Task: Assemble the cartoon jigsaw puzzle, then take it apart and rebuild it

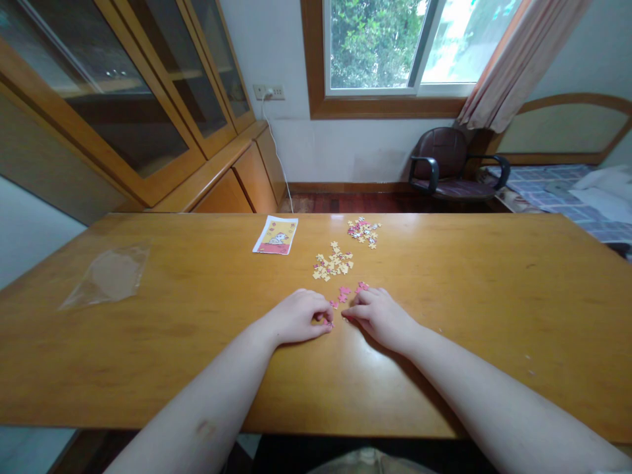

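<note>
My left hand [305, 316] rests on the table with its fingers curled, thumb and forefinger pinching a small pink puzzle piece [329, 324]. Just to its right, my right hand [380, 317] lies palm down, its forefinger stretched toward a pale puzzle piece [345, 320] on the wood; its other fingers are apart from it. Loose pink puzzle pieces [343, 293] lie between and beyond the hands, some partly hidden by the right fingers. Farther off is a pile of yellow puzzle pieces [334, 263]. Behind it sits a mixed pile of pink, yellow and white puzzle pieces [363, 230].
A picture card [275, 236] with a white cartoon animal lies left of the piles. At the table's left is a clear plastic bag [113, 273]. Beyond the wooden table [197, 296] stand a glass-fronted cabinet [197, 151], an armchair [447, 161] and a bed [553, 187].
</note>
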{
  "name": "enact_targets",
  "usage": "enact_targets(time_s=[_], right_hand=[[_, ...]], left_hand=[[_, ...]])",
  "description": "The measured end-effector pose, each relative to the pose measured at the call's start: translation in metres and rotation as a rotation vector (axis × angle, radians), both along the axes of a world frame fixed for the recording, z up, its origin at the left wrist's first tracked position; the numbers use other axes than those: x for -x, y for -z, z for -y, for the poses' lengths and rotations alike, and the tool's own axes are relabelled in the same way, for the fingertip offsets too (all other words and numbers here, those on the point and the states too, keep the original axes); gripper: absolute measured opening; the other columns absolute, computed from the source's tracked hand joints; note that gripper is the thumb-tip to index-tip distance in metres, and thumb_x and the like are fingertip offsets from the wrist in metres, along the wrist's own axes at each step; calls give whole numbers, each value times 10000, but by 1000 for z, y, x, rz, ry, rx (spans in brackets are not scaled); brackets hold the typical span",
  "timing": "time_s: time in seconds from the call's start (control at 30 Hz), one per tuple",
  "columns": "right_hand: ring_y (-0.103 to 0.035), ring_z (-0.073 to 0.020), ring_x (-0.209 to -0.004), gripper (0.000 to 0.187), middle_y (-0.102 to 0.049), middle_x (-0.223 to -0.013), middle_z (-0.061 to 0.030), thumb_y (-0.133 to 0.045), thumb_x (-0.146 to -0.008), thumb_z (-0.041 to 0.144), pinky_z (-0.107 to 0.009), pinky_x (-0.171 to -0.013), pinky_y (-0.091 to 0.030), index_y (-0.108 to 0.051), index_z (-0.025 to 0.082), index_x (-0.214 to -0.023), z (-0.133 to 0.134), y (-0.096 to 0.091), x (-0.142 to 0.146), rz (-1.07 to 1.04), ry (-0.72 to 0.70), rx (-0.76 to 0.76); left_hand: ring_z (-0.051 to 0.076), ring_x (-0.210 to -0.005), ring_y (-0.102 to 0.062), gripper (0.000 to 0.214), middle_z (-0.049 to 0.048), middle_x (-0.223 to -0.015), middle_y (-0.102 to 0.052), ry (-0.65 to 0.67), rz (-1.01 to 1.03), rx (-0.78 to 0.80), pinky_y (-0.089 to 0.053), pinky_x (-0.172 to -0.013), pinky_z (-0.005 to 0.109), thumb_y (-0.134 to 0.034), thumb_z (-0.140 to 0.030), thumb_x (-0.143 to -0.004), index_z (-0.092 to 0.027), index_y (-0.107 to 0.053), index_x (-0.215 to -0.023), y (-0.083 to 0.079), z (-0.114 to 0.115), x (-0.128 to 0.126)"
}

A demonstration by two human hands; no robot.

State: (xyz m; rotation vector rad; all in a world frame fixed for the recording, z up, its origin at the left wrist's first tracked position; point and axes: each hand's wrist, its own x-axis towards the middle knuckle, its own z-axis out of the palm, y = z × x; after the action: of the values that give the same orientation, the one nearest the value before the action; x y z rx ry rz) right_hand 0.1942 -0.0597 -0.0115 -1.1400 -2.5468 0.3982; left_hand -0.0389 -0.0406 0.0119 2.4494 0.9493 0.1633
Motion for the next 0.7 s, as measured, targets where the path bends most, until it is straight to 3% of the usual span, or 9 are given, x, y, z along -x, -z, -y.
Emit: enact_targets(time_s=[0.27, 0.53, 0.7], right_hand=[[-544, -175, -880, 209, -626, -849, -51, -530, -914, 346, -312, -781, -358, -707, 238, -939, 1, -3, 0, 18, 26, 20], [-553, -180, -904, 203, -623, -896, -55, -564, -887, 366, -330, -819, -367, -686, 233, -980, 4, -8, -1, 39, 3, 45], [-565, -175, -904, 134, -632, -895, -47, -637, -841, 315, -321, -830, -386, -678, 211, -913, 3, -8, -2, 22, 19, 97]], left_hand=[[145, -761, -583, 116, -10, -782, -647, -31, -4, -15, -394, -746, 257, -624, -302, -779, -218, -646, -856, 1, 2, 1], [151, -841, -603, 144, 2, -871, -676, 58, -2, -20, -398, -795, 268, -555, -294, -856, -257, -686, -904, -2, 2, -1], [156, -817, -595, 196, 11, -861, -661, -49, 33, -23, -414, -764, 262, -592, -360, -820, -227, -646, -953, 1, 4, -2]])
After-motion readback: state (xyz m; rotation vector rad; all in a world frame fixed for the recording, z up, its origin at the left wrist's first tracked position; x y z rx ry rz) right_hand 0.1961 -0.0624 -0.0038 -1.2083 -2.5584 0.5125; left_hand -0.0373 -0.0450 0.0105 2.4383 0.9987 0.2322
